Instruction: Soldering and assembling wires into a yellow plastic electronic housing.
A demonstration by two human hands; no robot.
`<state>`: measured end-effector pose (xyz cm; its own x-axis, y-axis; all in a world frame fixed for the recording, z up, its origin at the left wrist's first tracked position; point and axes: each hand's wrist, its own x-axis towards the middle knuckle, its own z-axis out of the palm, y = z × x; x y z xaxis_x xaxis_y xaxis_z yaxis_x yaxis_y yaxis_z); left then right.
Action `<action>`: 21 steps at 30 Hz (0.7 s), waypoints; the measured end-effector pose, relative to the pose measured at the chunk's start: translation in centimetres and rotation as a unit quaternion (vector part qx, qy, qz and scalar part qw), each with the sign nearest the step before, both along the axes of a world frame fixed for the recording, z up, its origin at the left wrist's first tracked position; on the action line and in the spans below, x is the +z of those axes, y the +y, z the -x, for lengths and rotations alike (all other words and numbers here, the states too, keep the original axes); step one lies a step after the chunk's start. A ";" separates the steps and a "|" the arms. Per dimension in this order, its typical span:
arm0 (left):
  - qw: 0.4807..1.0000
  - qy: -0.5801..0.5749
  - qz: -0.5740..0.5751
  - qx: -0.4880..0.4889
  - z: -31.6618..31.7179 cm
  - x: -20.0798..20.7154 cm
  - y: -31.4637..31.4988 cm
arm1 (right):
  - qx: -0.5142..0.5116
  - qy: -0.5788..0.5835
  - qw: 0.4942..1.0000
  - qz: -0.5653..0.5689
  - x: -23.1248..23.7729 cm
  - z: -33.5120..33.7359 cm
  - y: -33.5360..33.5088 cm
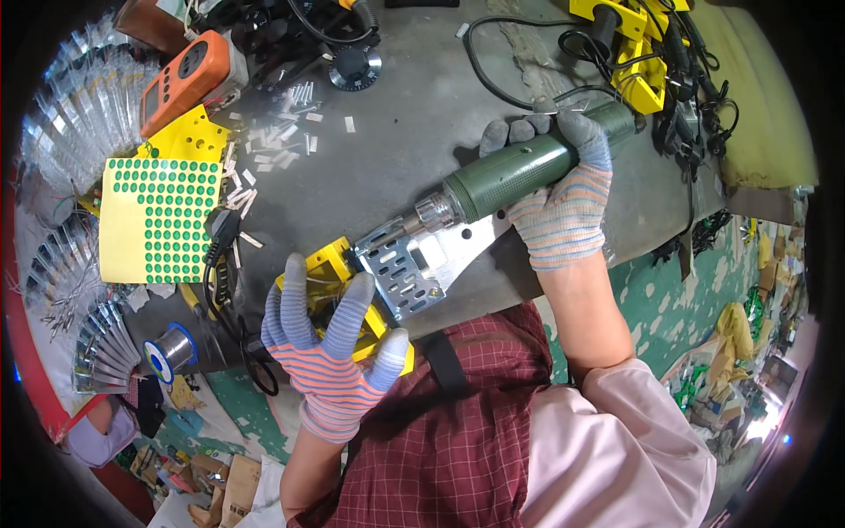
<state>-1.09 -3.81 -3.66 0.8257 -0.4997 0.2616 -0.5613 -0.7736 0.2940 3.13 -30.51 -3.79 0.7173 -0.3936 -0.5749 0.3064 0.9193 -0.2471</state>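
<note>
My right hand (563, 207), in a striped knit glove with grey fingers, is wrapped round a green electric screwdriver (510, 179). The tool slants down to the left, and its bit end meets the upper left corner of a perforated silver metal plate (407, 286). That plate lies against a yellow metal frame (327, 264). My left hand (330, 365), gloved the same way, grips the frame from its near left side, fingers bent over it. The fingers hide part of the frame's inside. Whether a screw sits under the bit is too small to tell.
Small screws and pale strips (286, 132) lie scattered left of centre. Beyond them are a sheet of green round stickers (163, 220), an orange meter (189, 79) and a solder spool (172, 352). Yellow frames with black cables (638, 66) crowd the far right.
</note>
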 end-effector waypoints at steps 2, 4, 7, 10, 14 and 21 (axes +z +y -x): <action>1.000 -0.005 0.006 -0.003 -0.1 -0.2 0.1 | 0.007 -0.028 1.000 0.000 0.1 0.0 0.1; 1.000 -0.009 0.011 -0.002 -0.1 -0.2 0.2 | 0.011 -0.015 1.000 0.013 0.5 -0.3 0.5; 1.000 -0.013 0.020 -0.003 -0.2 -0.3 0.2 | 0.024 -0.071 0.996 0.039 0.1 -0.4 0.4; 1.000 -0.003 0.021 -0.001 -0.2 -0.2 -0.1 | 0.028 -0.071 0.996 0.041 0.0 -0.6 0.3; 1.000 -0.016 0.023 0.000 -0.2 -0.2 0.1 | 0.020 -0.036 0.999 0.034 0.2 -1.0 0.7; 1.000 -0.012 0.001 -0.006 -0.3 0.1 0.0 | 0.052 -0.031 0.997 0.051 0.8 -1.3 1.1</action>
<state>-0.76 -3.83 -3.58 0.8134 -0.5083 0.2829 -0.5770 -0.7668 0.2813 4.39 -29.42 -2.97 0.7896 -0.3699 -0.4895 0.2287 0.9178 -0.3246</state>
